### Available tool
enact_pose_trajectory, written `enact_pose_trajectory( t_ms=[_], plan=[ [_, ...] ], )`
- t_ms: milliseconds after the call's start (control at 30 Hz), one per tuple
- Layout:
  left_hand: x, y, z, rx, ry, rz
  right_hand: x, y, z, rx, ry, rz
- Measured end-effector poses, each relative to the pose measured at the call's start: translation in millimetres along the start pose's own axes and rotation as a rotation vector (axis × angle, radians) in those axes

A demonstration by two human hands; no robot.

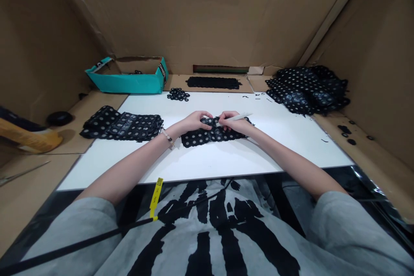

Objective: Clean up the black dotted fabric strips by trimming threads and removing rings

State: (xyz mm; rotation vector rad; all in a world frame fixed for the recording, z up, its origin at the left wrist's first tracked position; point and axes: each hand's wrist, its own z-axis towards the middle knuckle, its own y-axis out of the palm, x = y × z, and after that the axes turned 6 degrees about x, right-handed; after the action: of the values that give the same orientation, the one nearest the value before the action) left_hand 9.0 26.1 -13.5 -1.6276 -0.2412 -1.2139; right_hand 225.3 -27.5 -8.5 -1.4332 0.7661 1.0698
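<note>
Black lace strip [197,138] w/ round pale dots, flat on white board [207,161] straight ahead of torso, middle part bunched up btwn both hands. L hand [194,120] on strip's upper edge, fingers [203,120] curled narrow down onto lace; pinching or just pressing, can't tell. R hand [234,124] just beside it, fingers closed round white pen [237,117], pen's lower end angled at lace; touching or not, can't tell. Beaded bracelet [167,136] on L wrist.

Nr L side of board, folded stack of same dotted lace [121,124]. Far R corner, bigger heap of dotted lace [307,90], partly on board, partly on cardboard ledge [330,127]. Small pile of loose black rings [177,94] at board's far edge; long flat black strip [213,82] just behind, on cardboard. Teal box [129,78] further back on L, few black bits inside. Black scraps [344,129] on R ledge. Far L, orange-yellow object [29,136] + dark round lump [60,118], both unclear. Yellow tag [155,196] on black cord, hanging over grey T-shirt [207,233] w/ black print. Cardboard walls [207,17] all round.
</note>
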Motion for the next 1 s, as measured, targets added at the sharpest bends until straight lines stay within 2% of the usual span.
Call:
enact_pose_trajectory(
  t_ms=[200,400,500,633,700,800,900,1000],
  plan=[
    [-4,0.5,1,-0.021,-0.045,-0.053,0,2,-3,0.018,-0.061,-0.133],
    [-2,-2.0,-1,-0.043,-0.05,-0.154,-2,18,-8,0.176,-0.213,-0.328],
    [2,-4.5,-2,-0.052,-0.062,-0.155,-3,21,-7,0.198,-0.235,-0.338],
    [6,-8.0,-3,-0.036,-0.005,-0.016,-4,11,-4,0.16,-0.178,-0.315],
    [6,-9.4,-2,0.0,0.042,0.073,-4,1,-2,0.116,-0.081,-0.298],
    [4,-9.8,-2,0.053,0.035,0.177,-4,-13,2,0.058,0.057,-0.213],
    [2,-8.0,0,0.044,0.027,0.232,-2,-16,6,0.046,0.066,-0.026],
    [-1,-5.3,1,0.027,0.065,0.199,2,-7,9,0.049,0.019,0.077]
  ],
)
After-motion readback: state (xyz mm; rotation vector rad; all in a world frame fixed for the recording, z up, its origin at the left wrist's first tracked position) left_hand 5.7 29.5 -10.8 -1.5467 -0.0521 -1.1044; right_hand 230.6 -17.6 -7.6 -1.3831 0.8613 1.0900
